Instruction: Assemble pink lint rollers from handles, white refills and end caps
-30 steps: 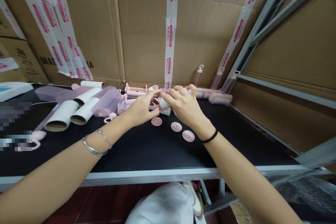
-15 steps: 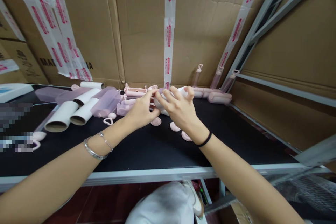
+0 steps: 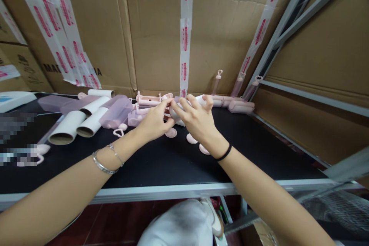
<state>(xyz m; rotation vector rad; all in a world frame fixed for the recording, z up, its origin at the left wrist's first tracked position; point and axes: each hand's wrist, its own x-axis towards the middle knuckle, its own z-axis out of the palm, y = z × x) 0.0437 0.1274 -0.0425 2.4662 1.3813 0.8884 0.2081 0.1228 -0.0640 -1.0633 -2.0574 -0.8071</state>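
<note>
A white roll [image 3: 174, 114] is held between both hands over the black worktop, its end facing me and to the left. My right hand [image 3: 198, 121] wraps it from above with bent fingers. At its near end, my left hand [image 3: 155, 122] pinches with thumb and fingertips, which hide part of the roll. Below the hands lie three pale pink round caps, one cap [image 3: 171, 133] under the left fingertips, another cap [image 3: 191, 138] by the right palm, and a third cap [image 3: 204, 149] partly behind the right wrist.
White cardboard tubes [image 3: 67, 127] and lilac plastic covers [image 3: 117, 112] lie on the left. Pink plastic frames [image 3: 148, 100] stand behind my left hand. Pink cylinders [image 3: 241, 107] and clear heart-topped tubes [image 3: 216, 84] line the back right, before a taped cardboard wall [image 3: 155, 38]. A metal edge [image 3: 173, 191] runs along the front.
</note>
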